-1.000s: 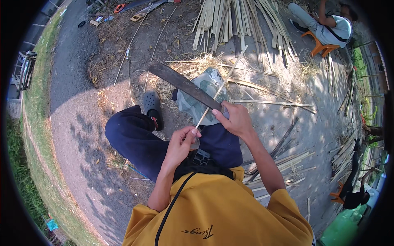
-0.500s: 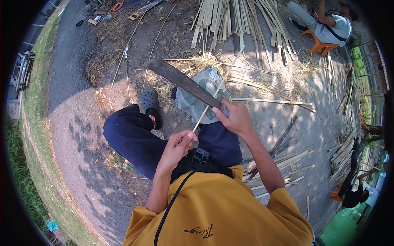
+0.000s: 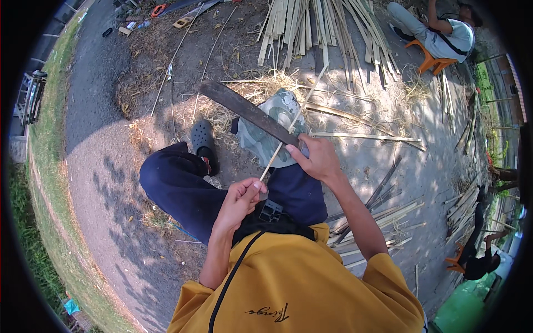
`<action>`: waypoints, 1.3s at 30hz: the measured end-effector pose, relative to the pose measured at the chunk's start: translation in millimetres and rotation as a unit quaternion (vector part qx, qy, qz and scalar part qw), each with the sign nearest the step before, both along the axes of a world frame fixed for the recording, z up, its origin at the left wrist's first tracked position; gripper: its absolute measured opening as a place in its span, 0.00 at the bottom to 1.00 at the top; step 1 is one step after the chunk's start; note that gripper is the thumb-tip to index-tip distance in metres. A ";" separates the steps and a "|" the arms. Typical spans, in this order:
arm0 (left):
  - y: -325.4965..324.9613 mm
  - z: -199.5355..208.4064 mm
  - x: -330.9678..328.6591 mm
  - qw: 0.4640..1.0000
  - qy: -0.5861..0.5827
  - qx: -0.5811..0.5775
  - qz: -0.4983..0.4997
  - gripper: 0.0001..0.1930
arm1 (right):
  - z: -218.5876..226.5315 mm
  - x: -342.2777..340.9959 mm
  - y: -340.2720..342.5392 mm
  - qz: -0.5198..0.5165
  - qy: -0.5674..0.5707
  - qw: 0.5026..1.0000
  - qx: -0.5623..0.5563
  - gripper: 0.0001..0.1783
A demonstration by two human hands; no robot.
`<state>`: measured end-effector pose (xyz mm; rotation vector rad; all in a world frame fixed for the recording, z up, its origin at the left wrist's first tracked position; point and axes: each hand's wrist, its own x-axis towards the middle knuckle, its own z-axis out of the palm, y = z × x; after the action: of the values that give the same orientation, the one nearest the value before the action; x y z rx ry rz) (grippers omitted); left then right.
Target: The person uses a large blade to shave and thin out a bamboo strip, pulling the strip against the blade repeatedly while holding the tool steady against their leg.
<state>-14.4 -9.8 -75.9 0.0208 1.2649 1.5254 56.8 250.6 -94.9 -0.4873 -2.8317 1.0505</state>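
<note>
My left hand (image 3: 237, 201) pinches the near end of a thin pale wooden strip (image 3: 271, 160) between thumb and fingers. The strip slants away from me to the right, passing by the blade. In my right hand (image 3: 319, 159) is the near end of a long dark machete (image 3: 240, 108), its wide tip pointing far left. Thumb and fingers close around it where the strip crosses; its handle cannot be made out. Under both lies a grey-green patterned cloth (image 3: 255, 143), draped over my right leg.
Long split strips (image 3: 302, 33) lie heaped at the far side, with more strips (image 3: 400, 213) to my right. Curly shavings (image 3: 272, 83) litter the ground beyond the cloth. A person (image 3: 447, 39) sits on an orange stool (image 3: 430, 58) at far right. A handsaw (image 3: 186, 21) lies far left.
The strip has slid slightly toward me, and my left hand has dropped a little with it. The machete and my right hand stay almost where they were.
</note>
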 end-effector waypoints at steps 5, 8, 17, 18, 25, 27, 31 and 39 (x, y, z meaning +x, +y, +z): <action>-15.0 2.8 5.6 0.999 0.022 -0.035 -0.007 0.15 | 5.4 0.5 -10.2 -0.016 -0.008 1.000 0.013 0.27; -10.8 1.2 3.1 0.999 0.005 -0.036 -0.002 0.13 | 2.3 -2.2 -8.8 -0.001 0.006 1.000 -0.007 0.28; -23.4 8.8 11.5 0.998 0.048 -0.046 -0.011 0.13 | -10.9 -1.6 -2.3 -0.055 0.070 0.995 -0.036 0.29; -25.6 7.2 12.3 0.998 0.043 -0.044 -0.009 0.13 | -13.5 -1.4 1.0 -0.055 0.072 0.995 -0.035 0.29; -10.4 4.3 3.1 0.999 0.027 -0.021 -0.015 0.13 | -1.5 2.3 -13.3 -0.005 0.033 0.999 -0.016 0.30; -25.4 10.1 3.8 0.999 0.026 -0.038 -0.014 0.13 | -3.6 1.0 -10.5 -0.005 0.030 0.999 0.010 0.30; -56.4 19.2 16.9 0.999 0.000 -0.035 -0.018 0.14 | -7.2 4.8 -5.4 -0.031 0.022 0.999 -0.011 0.28; -60.4 14.7 11.5 0.998 -0.041 -0.035 -0.015 0.14 | -4.8 3.2 -8.5 -0.017 0.028 0.999 0.009 0.26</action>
<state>-2.9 -70.1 -61.2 -0.0668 1.2464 1.4403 60.0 242.1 -99.6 -0.4952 -2.7724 1.0146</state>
